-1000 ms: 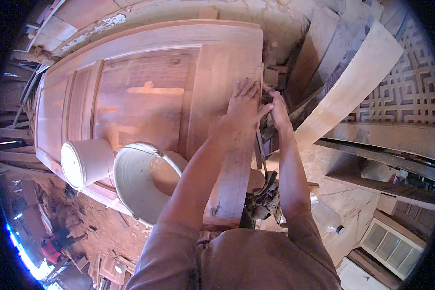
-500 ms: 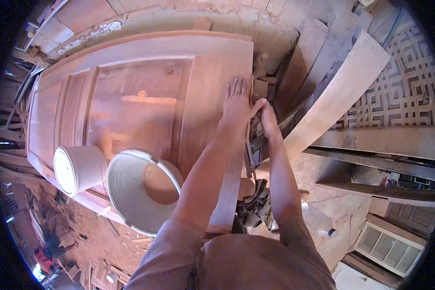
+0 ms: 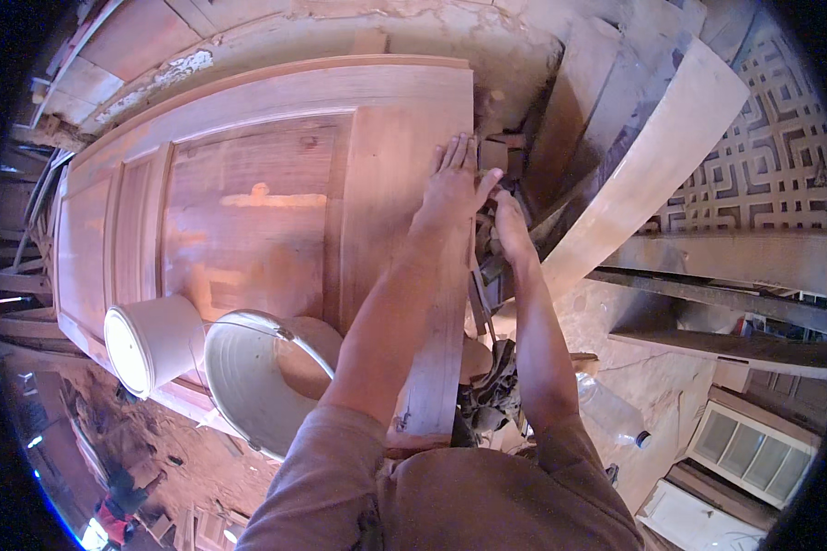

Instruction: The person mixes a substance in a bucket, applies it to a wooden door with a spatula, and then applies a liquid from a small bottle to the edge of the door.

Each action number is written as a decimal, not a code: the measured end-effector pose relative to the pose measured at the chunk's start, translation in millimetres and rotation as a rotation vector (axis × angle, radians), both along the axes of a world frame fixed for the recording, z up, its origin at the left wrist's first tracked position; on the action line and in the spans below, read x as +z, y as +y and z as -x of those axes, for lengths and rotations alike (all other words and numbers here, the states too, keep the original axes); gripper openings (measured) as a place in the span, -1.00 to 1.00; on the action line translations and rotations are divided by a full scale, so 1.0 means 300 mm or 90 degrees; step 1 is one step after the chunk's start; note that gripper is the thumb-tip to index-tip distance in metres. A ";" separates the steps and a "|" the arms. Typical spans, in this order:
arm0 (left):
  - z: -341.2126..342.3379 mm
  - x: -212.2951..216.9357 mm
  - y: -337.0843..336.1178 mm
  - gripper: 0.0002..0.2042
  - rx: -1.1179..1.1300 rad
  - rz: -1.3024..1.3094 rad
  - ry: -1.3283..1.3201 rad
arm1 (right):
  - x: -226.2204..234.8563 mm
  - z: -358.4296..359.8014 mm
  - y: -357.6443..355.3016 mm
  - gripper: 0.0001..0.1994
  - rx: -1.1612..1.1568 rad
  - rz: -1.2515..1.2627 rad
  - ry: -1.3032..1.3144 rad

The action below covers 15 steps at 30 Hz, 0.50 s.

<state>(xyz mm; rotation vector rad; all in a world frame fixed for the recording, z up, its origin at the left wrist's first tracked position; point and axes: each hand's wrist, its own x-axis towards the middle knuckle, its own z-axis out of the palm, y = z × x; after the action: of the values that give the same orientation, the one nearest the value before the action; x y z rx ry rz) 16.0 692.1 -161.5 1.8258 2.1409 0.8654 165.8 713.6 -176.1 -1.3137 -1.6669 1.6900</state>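
A large panelled wooden door lies flat before me, with pale filler patches on its inner panel. My left hand rests palm down near the door's right end, fingers stretched over the surface and thumb pointing out past the edge. Just beyond that edge, beside the left thumb, is my right hand. Its fingers are curled in against the door's end, and whatever they hold is hidden. A pale open bucket with a wire handle sits on the door left of my left forearm. Next to it, a white tub lies tilted.
A long pale board leans at the right, in front of a patterned lattice block screen. On the floor by my right arm lies a clear plastic bottle. A windowed frame stands at lower right. Someone in red is far off at lower left.
My left thumb has lifted slightly away from my right hand. The right hand has shifted a little along the door's end. The whole view has tilted slightly.
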 end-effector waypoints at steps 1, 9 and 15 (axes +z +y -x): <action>0.011 0.008 -0.006 -0.21 -0.021 0.043 0.003 | -0.013 -0.005 0.007 -0.45 -0.004 0.001 -0.003; 0.038 0.018 -0.060 -0.28 -0.064 0.030 0.104 | -0.097 0.004 0.018 -0.49 -0.041 0.026 0.021; 0.021 0.011 -0.114 -0.36 -0.067 0.042 0.105 | -0.118 0.016 0.018 -0.49 -0.048 0.059 0.046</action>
<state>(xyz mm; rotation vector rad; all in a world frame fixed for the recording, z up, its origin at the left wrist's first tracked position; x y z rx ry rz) 9.7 658.0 -158.1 2.0179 2.1168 0.6336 161.0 719.0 -211.6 -1.3245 -1.4962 1.7680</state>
